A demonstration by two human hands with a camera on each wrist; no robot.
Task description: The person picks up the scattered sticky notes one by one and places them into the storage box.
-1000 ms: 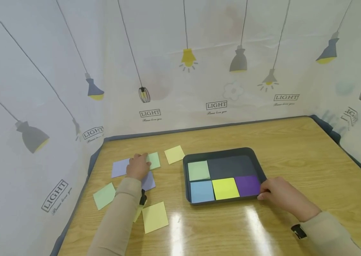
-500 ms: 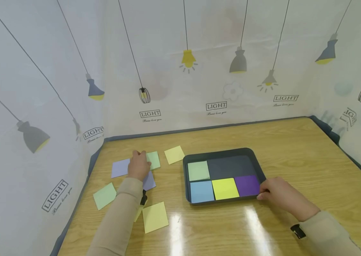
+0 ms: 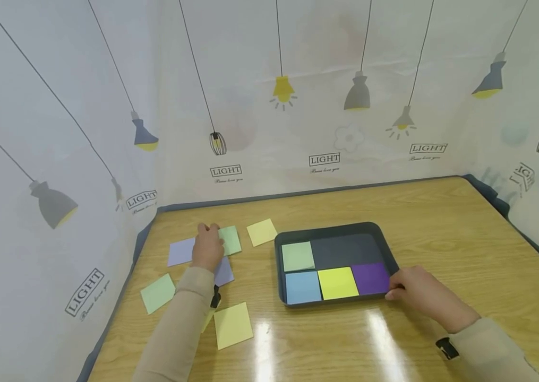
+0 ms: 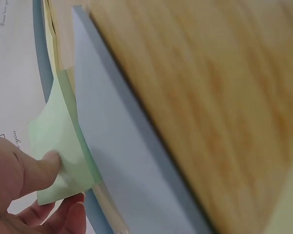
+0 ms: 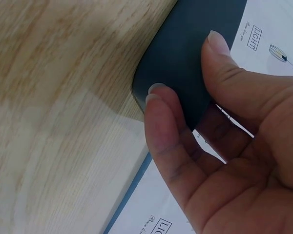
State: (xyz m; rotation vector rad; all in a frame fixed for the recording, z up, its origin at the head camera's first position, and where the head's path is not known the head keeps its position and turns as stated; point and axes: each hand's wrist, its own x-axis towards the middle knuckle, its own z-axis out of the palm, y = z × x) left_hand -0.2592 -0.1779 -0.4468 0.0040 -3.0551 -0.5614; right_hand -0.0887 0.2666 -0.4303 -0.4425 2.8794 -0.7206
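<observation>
My left hand (image 3: 208, 248) is at the pale green sticky note pad (image 3: 230, 240) at the back left of the table. In the left wrist view, the thumb lies on a light green sticky note (image 4: 59, 141) and the fingers are behind it, pinching its edge as it bends up from the pad. A lavender pad (image 4: 117, 126) stands close in front. On the other side, my right hand (image 3: 422, 293) grips the near right corner of the dark tray (image 3: 384, 241). Inside it are a green note (image 3: 297, 256), a blue note (image 3: 303, 287), a yellow note (image 3: 338, 283) and a purple note (image 3: 370, 279).
Around my left arm lie a lavender pad (image 3: 180, 252), another lavender pad (image 3: 223, 271), a green pad (image 3: 157, 294) and a yellow pad (image 3: 233, 325). A pale yellow pad (image 3: 262, 232) touches or nearly touches the tray. Printed sheets (image 3: 269, 127) wall the wooden table (image 3: 441, 223).
My left hand stays at the green pad, with only slight finger movement. The right hand keeps its hold on the tray, which has not moved. The head view shifts slightly.
</observation>
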